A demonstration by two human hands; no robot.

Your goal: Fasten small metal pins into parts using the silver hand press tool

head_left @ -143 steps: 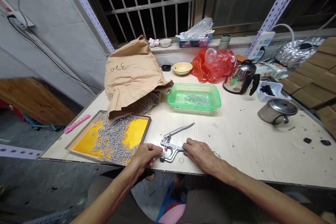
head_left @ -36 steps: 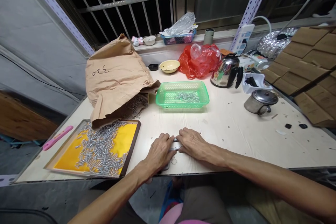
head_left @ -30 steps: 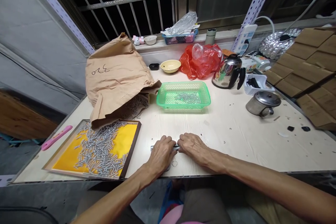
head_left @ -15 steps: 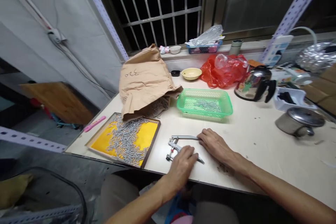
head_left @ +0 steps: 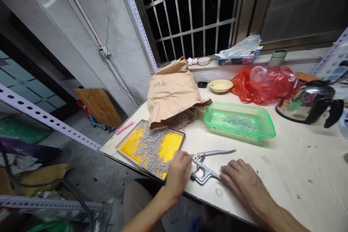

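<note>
Grey metal pliers [head_left: 204, 171] with a spring and a C-shaped jaw lie on the table, their two handles spread apart. My right hand [head_left: 241, 177] rests flat at the end of the lower handle, fingers stretched out and touching or almost touching it. Between the pliers' jaw and the tray is my left hand [head_left: 178, 170], smeared by motion, its fingertips unclear. A shallow tray [head_left: 182, 140] with a yellow bottom stands at the left, bearing a heap of small silver screw-like pieces [head_left: 152, 148]. A small clear disc [head_left: 219, 192] lies by the table's front edge.
A brown paper bag [head_left: 174, 90] leans over the tray's back edge. Behind the pliers stands a green plastic basket [head_left: 268, 125] holding more metal pieces. A kettle [head_left: 307, 98], a red plastic bag [head_left: 244, 83] and a yellow bowl [head_left: 220, 86] stand farther back. A pink cutter [head_left: 124, 128] lies at the left.
My left hand has left the pliers and moved left towards the tray. My right hand has shifted from the upper handle to the lower one. The view has turned left.
</note>
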